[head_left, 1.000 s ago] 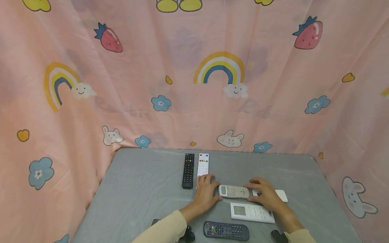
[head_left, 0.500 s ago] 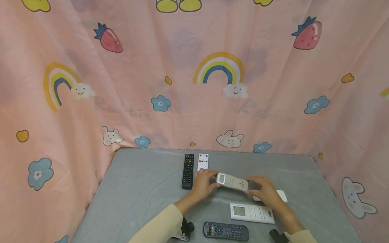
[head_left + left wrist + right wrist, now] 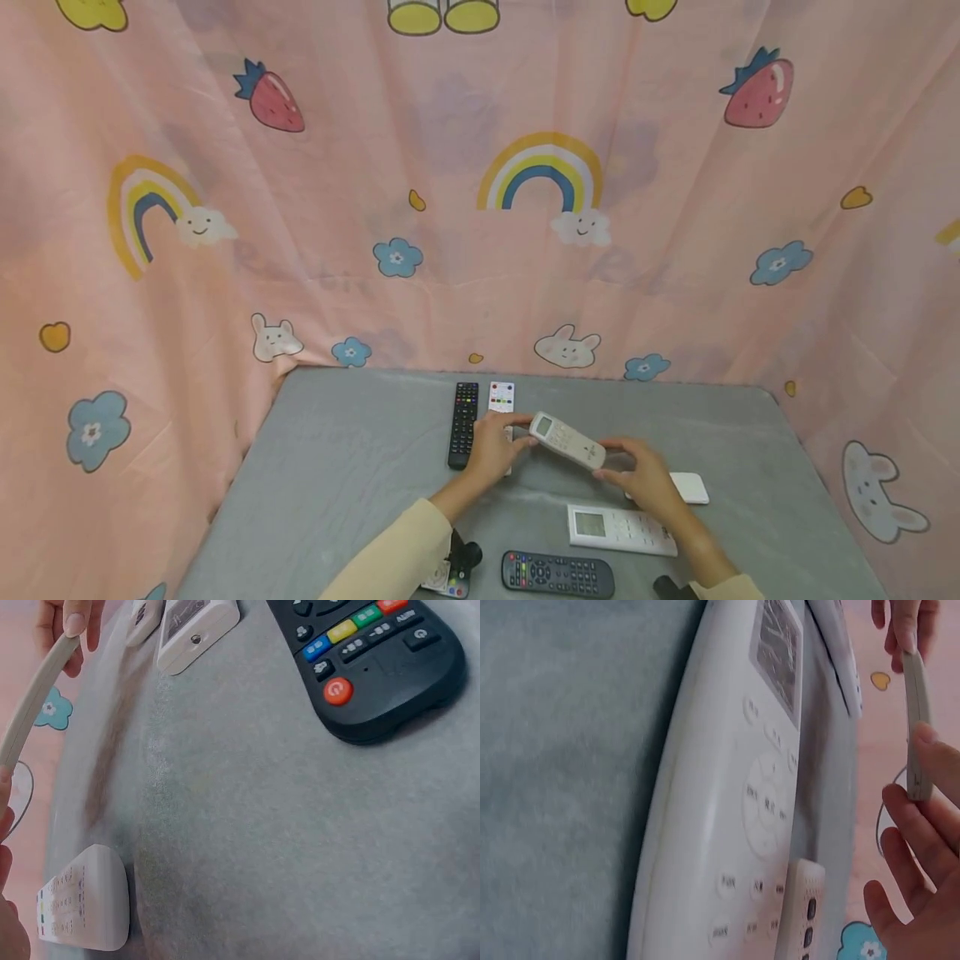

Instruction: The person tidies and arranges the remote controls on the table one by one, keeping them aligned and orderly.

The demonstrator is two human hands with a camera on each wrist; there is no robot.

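Between both hands is a beige air-conditioner remote [image 3: 567, 442], tilted and raised above the table. My left hand [image 3: 491, 446] pinches its screen end; my right hand [image 3: 645, 475] pinches the opposite end between thumb and fingers. In the right wrist view the same beige remote [image 3: 916, 697] appears edge-on, with clear space beneath it. Partly behind my left hand lies a white remote [image 3: 501, 397] with coloured buttons. Beneath my right forearm is a larger white remote [image 3: 622, 531] with a screen. Another white remote [image 3: 688, 487] is partly covered by my right hand.
A long black remote [image 3: 463, 425] lies at the back, left of the white one. Nearer the front is a dark grey remote [image 3: 558, 575]. One more remote [image 3: 450, 579] shows partly under the left sleeve. A pink patterned curtain [image 3: 465, 317] hangs around the grey-covered table [image 3: 322, 467].
Both hands have lifted the beige remote off the table and carried it slightly back and left. Its screen end has swung upward and away, so it now slants.
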